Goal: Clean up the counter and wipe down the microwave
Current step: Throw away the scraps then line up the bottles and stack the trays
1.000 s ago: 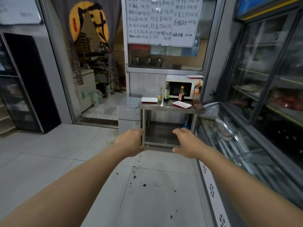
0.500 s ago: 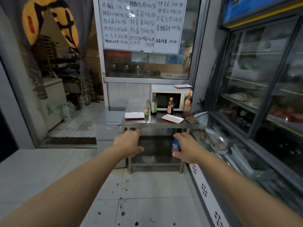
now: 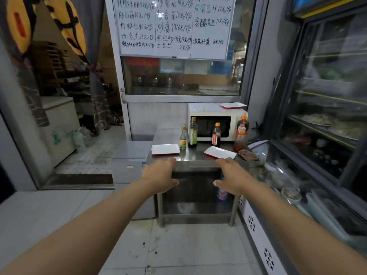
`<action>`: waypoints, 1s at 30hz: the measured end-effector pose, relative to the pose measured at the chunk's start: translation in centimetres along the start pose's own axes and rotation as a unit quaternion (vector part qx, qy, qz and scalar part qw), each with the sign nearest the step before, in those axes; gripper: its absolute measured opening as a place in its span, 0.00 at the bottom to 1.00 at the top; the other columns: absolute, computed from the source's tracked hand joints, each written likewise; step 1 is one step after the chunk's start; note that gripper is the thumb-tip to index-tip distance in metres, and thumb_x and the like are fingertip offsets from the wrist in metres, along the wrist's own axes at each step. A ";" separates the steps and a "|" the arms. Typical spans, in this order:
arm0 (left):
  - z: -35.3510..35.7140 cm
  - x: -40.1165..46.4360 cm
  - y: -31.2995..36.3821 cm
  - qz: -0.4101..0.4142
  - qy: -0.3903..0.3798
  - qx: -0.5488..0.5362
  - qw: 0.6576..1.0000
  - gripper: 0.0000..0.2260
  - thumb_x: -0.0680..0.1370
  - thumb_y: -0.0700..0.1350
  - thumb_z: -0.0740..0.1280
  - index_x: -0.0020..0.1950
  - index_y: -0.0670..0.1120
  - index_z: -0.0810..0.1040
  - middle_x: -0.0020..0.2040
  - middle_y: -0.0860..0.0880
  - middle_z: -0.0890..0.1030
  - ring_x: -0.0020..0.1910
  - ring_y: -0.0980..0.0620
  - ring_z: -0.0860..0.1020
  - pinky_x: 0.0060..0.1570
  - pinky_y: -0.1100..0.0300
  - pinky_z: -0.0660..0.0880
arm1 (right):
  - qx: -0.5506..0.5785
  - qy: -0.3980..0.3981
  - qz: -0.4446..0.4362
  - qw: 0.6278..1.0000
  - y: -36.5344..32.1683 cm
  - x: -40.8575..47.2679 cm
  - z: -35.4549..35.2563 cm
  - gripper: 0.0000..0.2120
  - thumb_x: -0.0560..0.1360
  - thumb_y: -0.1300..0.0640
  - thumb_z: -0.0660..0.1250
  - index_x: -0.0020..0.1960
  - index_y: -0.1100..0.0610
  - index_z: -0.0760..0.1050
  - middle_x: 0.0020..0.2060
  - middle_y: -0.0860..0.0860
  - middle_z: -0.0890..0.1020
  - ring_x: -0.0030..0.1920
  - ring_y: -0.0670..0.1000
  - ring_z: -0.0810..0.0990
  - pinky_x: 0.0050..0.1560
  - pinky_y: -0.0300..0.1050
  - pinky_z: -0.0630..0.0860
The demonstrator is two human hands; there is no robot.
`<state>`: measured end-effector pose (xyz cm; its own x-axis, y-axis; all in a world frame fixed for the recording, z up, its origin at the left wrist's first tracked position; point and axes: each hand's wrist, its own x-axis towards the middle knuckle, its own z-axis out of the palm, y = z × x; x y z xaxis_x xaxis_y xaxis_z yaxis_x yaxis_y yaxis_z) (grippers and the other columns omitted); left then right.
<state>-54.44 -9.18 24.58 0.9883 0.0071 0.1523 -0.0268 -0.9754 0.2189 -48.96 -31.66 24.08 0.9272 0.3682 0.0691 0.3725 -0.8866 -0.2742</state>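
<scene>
A steel counter (image 3: 195, 162) stands ahead with a white microwave (image 3: 210, 122) at its back. On the counter lie a white tray (image 3: 165, 149) at the left and another white tray (image 3: 220, 152) at the right. A third tray (image 3: 232, 105) sits on top of the microwave. Three dark bottles (image 3: 193, 132) stand in front of the microwave, and a red sauce bottle (image 3: 240, 133) stands at the right. A brown cloth (image 3: 248, 155) lies at the counter's right edge. My left hand (image 3: 158, 175) and my right hand (image 3: 231, 176) reach forward, fingers relaxed, holding nothing, short of the counter.
A glass display fridge (image 3: 317, 135) runs along the right side. A low grey cabinet (image 3: 131, 161) stands left of the counter. A blue and red bottle (image 3: 221, 192) sits on the counter's lower shelf. A menu board (image 3: 172, 26) hangs above. A doorway opens at the left.
The view has come closer to the counter, which now looms larger. Both hands stay stretched out in front, holding nothing.
</scene>
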 end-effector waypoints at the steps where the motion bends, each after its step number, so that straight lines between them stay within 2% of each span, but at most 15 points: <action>1: 0.2 1.8 -0.2 -0.005 0.001 -0.001 1.000 0.23 0.72 0.53 0.70 0.64 0.52 0.68 0.57 0.49 0.77 0.52 0.50 0.77 0.49 0.56 0.76 | -0.002 0.000 -0.005 1.000 0.5 1.9 0.0 0.33 0.72 0.49 0.70 0.72 0.53 0.60 0.68 0.54 0.66 0.66 0.56 0.67 0.63 0.53 0.71; 4: 0.6 7.1 -0.9 -0.020 -0.001 0.002 1.000 0.25 0.73 0.52 0.70 0.67 0.51 0.66 0.61 0.49 0.76 0.56 0.49 0.76 0.47 0.57 0.73 | -0.002 -0.003 -0.016 1.000 1.9 7.4 0.1 0.33 0.73 0.49 0.69 0.73 0.54 0.59 0.68 0.54 0.66 0.67 0.56 0.66 0.64 0.52 0.70; 8: 1.7 13.4 -1.7 -0.032 -0.013 0.012 0.999 0.24 0.73 0.53 0.69 0.66 0.50 0.67 0.62 0.48 0.75 0.58 0.47 0.74 0.53 0.52 0.75 | -0.013 -0.023 -0.023 0.999 3.9 13.6 0.3 0.32 0.73 0.49 0.69 0.72 0.55 0.59 0.67 0.55 0.67 0.67 0.56 0.66 0.64 0.54 0.70; 12: 3.3 18.5 -2.1 -0.036 -0.023 0.004 0.999 0.24 0.73 0.53 0.69 0.67 0.51 0.66 0.63 0.49 0.75 0.59 0.48 0.74 0.50 0.56 0.74 | -0.015 -0.041 -0.013 0.999 6.0 18.4 0.9 0.32 0.73 0.49 0.68 0.72 0.54 0.60 0.67 0.55 0.66 0.67 0.57 0.65 0.64 0.55 0.70; 14: 4.2 21.4 -2.4 -0.032 -0.027 0.001 0.999 0.25 0.73 0.53 0.69 0.67 0.51 0.66 0.63 0.49 0.74 0.60 0.48 0.74 0.53 0.54 0.75 | -0.007 -0.044 -0.005 0.999 7.1 20.6 1.2 0.32 0.73 0.49 0.69 0.72 0.54 0.60 0.67 0.55 0.66 0.68 0.56 0.65 0.65 0.53 0.69; 19: 6.6 28.4 -2.8 -0.003 -0.044 -0.006 0.999 0.23 0.72 0.52 0.69 0.65 0.50 0.68 0.61 0.48 0.76 0.58 0.47 0.75 0.55 0.50 0.75 | -0.017 -0.037 0.016 0.999 9.9 26.0 1.9 0.33 0.72 0.49 0.69 0.72 0.56 0.60 0.69 0.56 0.67 0.69 0.57 0.65 0.66 0.53 0.68; 23: 8.0 34.9 -3.1 0.037 -0.042 -0.031 0.998 0.22 0.72 0.51 0.70 0.63 0.50 0.69 0.59 0.48 0.78 0.55 0.46 0.77 0.51 0.51 0.76 | -0.017 -0.023 0.055 0.998 12.1 30.4 1.8 0.34 0.72 0.50 0.70 0.72 0.55 0.60 0.68 0.56 0.68 0.67 0.57 0.67 0.65 0.51 0.68; 26: 8.6 40.0 -3.2 0.061 -0.045 -0.029 0.997 0.21 0.72 0.51 0.70 0.62 0.50 0.70 0.58 0.48 0.78 0.55 0.45 0.77 0.51 0.50 0.76 | -0.010 -0.014 0.089 0.996 13.8 33.7 1.7 0.33 0.72 0.50 0.70 0.73 0.55 0.59 0.69 0.56 0.66 0.68 0.56 0.66 0.66 0.49 0.67; 30: 9.9 46.3 -3.1 0.094 -0.082 -0.019 0.992 0.21 0.73 0.51 0.68 0.63 0.50 0.68 0.59 0.48 0.77 0.55 0.46 0.76 0.52 0.50 0.75 | 0.009 -0.003 0.143 0.990 16.1 37.3 1.9 0.33 0.73 0.50 0.69 0.73 0.57 0.59 0.69 0.57 0.66 0.69 0.57 0.65 0.66 0.47 0.66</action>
<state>-7.12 -8.01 21.37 0.9763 -0.2131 0.0367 -0.2156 -0.9470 0.2379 -8.51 -31.65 20.40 0.9943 0.1045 -0.0192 0.0939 -0.9494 -0.2998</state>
